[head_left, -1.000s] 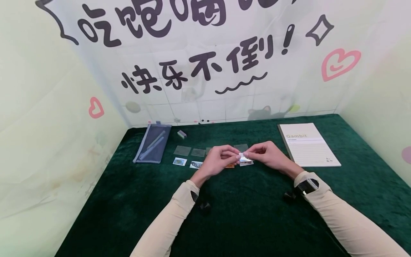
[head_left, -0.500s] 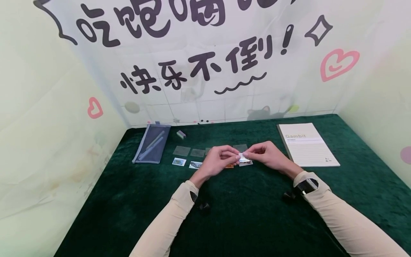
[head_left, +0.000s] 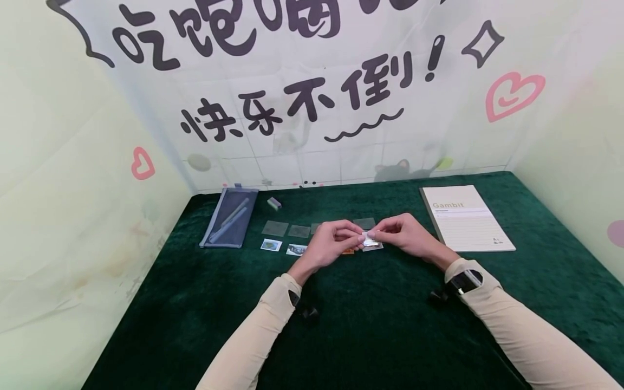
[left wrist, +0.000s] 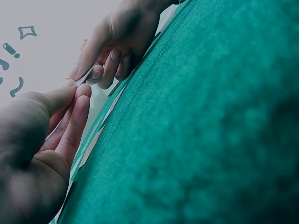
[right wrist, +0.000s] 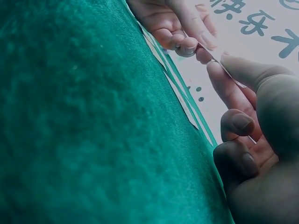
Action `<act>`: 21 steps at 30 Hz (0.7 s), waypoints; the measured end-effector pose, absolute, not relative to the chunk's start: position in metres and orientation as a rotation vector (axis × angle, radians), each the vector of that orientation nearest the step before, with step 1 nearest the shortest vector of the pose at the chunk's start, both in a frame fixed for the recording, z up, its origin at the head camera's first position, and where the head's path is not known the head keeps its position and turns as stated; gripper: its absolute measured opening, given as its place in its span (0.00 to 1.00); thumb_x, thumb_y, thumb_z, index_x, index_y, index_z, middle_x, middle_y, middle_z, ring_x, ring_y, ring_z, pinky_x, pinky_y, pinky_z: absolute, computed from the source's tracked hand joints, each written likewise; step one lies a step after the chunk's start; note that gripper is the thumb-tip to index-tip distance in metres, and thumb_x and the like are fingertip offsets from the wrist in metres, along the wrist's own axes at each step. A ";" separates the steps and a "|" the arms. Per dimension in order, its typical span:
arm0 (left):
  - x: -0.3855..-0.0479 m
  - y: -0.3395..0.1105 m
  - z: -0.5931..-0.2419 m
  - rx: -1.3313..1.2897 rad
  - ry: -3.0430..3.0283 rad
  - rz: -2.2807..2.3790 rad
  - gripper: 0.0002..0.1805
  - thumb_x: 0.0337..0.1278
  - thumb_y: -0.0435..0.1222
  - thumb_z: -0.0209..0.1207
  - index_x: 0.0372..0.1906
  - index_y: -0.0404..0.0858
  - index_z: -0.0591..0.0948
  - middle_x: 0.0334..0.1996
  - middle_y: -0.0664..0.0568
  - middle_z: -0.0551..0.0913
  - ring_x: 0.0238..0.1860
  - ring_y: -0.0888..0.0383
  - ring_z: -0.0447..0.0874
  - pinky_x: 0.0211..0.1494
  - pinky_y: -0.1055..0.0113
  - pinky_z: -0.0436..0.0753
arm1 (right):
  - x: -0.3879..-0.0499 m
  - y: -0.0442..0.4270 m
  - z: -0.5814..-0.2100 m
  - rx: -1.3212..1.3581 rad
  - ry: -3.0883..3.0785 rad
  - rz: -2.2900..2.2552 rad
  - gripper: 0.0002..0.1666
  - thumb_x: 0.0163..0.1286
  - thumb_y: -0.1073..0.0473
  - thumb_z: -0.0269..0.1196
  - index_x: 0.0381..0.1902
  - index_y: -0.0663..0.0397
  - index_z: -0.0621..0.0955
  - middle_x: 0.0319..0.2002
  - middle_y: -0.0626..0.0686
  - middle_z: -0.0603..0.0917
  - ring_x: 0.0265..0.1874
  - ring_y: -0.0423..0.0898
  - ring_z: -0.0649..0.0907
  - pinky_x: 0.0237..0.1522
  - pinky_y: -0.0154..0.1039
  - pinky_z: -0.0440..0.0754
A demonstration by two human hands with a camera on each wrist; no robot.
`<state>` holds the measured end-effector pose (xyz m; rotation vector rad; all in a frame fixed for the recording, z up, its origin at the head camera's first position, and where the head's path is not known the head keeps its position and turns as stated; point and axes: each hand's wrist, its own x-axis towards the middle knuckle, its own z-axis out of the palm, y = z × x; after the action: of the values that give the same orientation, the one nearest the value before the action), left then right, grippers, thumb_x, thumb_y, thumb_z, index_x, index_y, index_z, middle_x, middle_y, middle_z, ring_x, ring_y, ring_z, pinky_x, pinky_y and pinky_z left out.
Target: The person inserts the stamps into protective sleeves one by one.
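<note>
A small thin white piece point(head_left: 370, 239) with a glossy shine, like a stamp or tiny card, is pinched between both hands above the table. My left hand point(head_left: 335, 241) grips its left end by thumb and fingertips. At the right end, the thumb and index finger of my right hand point(head_left: 405, 235) pinch it. Both wrist views show it edge-on as a thin strip point(left wrist: 83, 78). Below lies a row of small picture cards, among them a blue-edged one point(head_left: 271, 245), a grey one point(head_left: 294, 249) and an orange one point(head_left: 348, 251), partly hidden by my left hand.
Behind the cards lie several clear rectangular sleeves point(head_left: 275, 228). A blue mesh pouch point(head_left: 230, 219) with pens sits at the left, a small eraser point(head_left: 274, 203) near it. On the right lies a Gambit notepad point(head_left: 469, 219). Dark green cloth point(head_left: 380, 319) covers the table.
Both hands keep nearly the same pose on the white piece. Only a slight shift of the head view shows.
</note>
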<state>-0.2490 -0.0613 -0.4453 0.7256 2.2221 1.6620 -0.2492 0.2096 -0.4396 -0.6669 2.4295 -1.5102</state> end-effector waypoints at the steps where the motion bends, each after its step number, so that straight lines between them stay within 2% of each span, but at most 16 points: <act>1: -0.249 -0.061 -0.445 0.727 2.223 1.662 0.10 0.77 0.47 0.66 0.53 0.50 0.89 0.43 0.56 0.95 0.47 0.57 0.95 0.55 0.61 0.91 | -0.249 0.209 -0.439 -0.668 2.428 -1.513 0.10 0.80 0.48 0.68 0.48 0.44 0.92 0.47 0.51 0.92 0.43 0.51 0.85 0.48 0.40 0.83; 6: -0.247 -0.060 -0.443 0.733 2.267 1.654 0.10 0.76 0.46 0.67 0.53 0.50 0.89 0.43 0.56 0.95 0.46 0.58 0.95 0.54 0.62 0.91 | -0.250 0.208 -0.438 -0.679 2.449 -1.503 0.10 0.79 0.48 0.68 0.51 0.42 0.90 0.46 0.51 0.92 0.39 0.51 0.85 0.45 0.39 0.82; 9: -0.246 -0.056 -0.442 0.740 2.347 1.614 0.09 0.76 0.45 0.67 0.54 0.50 0.89 0.44 0.59 0.95 0.46 0.63 0.94 0.54 0.64 0.90 | -0.252 0.211 -0.437 -0.680 2.492 -1.476 0.11 0.79 0.48 0.69 0.53 0.41 0.90 0.44 0.52 0.91 0.36 0.51 0.82 0.42 0.39 0.80; 14: -0.241 -0.048 -0.439 0.794 2.533 1.431 0.11 0.76 0.41 0.66 0.58 0.49 0.88 0.49 0.60 0.92 0.48 0.68 0.90 0.55 0.67 0.89 | -0.259 0.224 -0.435 -0.610 2.575 -1.420 0.12 0.79 0.46 0.69 0.53 0.41 0.90 0.43 0.52 0.91 0.36 0.50 0.81 0.42 0.39 0.78; 21: -0.231 -0.041 -0.433 0.863 2.756 1.020 0.15 0.76 0.42 0.67 0.62 0.51 0.88 0.62 0.56 0.87 0.60 0.57 0.79 0.67 0.55 0.81 | -0.265 0.243 -0.433 -0.543 2.644 -1.288 0.13 0.80 0.47 0.68 0.53 0.45 0.91 0.46 0.52 0.92 0.39 0.49 0.82 0.44 0.38 0.79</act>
<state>-0.2314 -0.0407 -0.4331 0.8635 2.7562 1.0196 -0.2653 0.2428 -0.4332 -0.5433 2.6440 -1.2885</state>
